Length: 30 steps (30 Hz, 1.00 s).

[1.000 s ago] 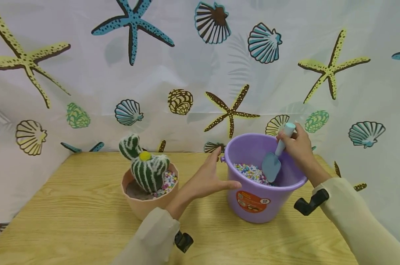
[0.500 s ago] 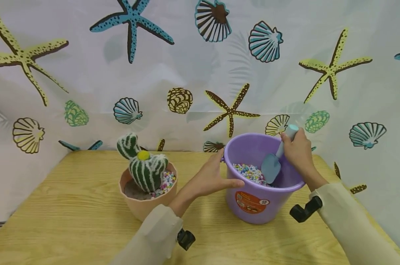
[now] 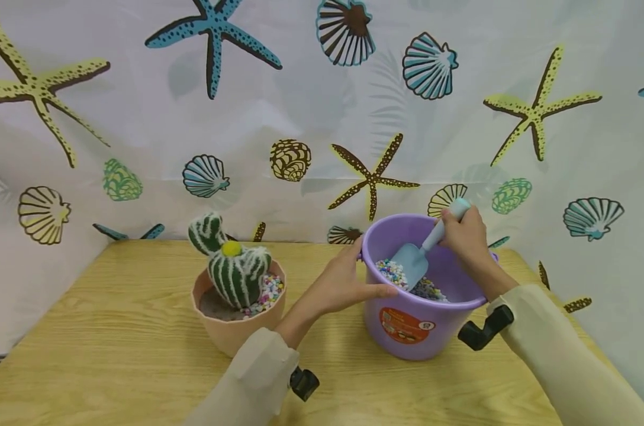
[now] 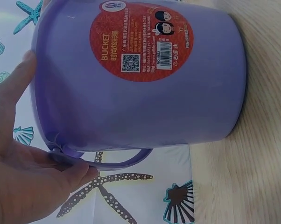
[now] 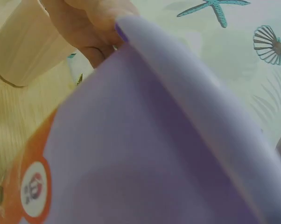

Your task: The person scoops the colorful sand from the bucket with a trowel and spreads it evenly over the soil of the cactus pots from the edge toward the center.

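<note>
My right hand [image 3: 467, 239] grips the handle of a light blue hand trowel [image 3: 414, 260]. The trowel's blade reaches down into a purple bucket [image 3: 423, 319], among multicoloured pebbles [image 3: 390, 272]; dark grains show beside the blade. On the bucket's left side, my left hand [image 3: 339, 281] holds the rim, its thumb along the front edge. In the left wrist view, the fingers of that hand [image 4: 24, 182] bend at the bucket's handle [image 4: 117, 164]. The right wrist view is mostly filled by the bucket's outer wall [image 5: 126, 140], with the trowel out of sight.
A peach flowerpot [image 3: 237, 334] with a knitted green cactus [image 3: 237, 275] stands left of the bucket, close to my left forearm. It holds brown soil and similar pebbles. A curtain [image 3: 300, 112] printed with shells and starfish hangs behind the wooden table [image 3: 114, 331].
My left hand has moved right and taken hold of the bucket's rim. The trowel has tilted and its blade has shifted left into the pebbles, showing dark grains.
</note>
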Motion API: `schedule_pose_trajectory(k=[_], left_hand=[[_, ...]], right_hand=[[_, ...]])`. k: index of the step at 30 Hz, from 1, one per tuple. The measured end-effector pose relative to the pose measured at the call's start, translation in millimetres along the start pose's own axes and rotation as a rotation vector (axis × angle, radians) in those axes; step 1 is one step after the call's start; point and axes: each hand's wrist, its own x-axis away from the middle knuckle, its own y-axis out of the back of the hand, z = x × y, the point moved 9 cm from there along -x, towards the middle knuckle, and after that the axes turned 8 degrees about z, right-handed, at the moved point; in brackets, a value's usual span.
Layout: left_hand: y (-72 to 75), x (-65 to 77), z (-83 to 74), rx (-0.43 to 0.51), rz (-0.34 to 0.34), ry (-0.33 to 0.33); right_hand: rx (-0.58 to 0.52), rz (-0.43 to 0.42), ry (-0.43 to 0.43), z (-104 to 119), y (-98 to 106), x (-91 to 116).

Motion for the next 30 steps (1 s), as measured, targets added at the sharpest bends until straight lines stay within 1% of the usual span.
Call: schedule_pose_trajectory(k=[3,8,10,12,14,18,20,23,27,30], left_hand=[[-1.9,-0.9,0.9,0.003,0.013,0.001],[-1.1,-0.4,1.6,-0.011,0.011,0.013],[0.3,0.4,1.2,-0.008,0.007,0.005],[1.4,1.2,1.2,-0.016,0.003,0.000],[2.2,1.9,1.3,-0.019,0.003,0.000],[2.3,3.5,1.4,-0.032,0.003,-0.002],[2.1,3.8,1.8,-0.033,0.000,0.001],[2.0,3.6,1.0,-0.031,-0.002,-0.009],[0.8,1.9,-1.7,-0.013,0.013,-0.039],[0.4,1.1,-3.7,0.005,0.024,-0.055]], right_hand=[[0.009,0.000,-0.001,-1,5,2],[0.104,-0.035,0.019,5,15,2],[0.135,-0.039,0.029,6,17,2],[0.168,-0.032,0.045,6,16,2],[0.207,-0.008,0.062,6,12,1],[0.233,0.020,0.087,9,1,1],[0.205,0.020,0.087,12,-5,1],[0.112,0.014,0.080,17,-11,2],[-0.094,0.047,0.055,18,-18,4],[-0.218,0.068,0.039,15,-19,5]])
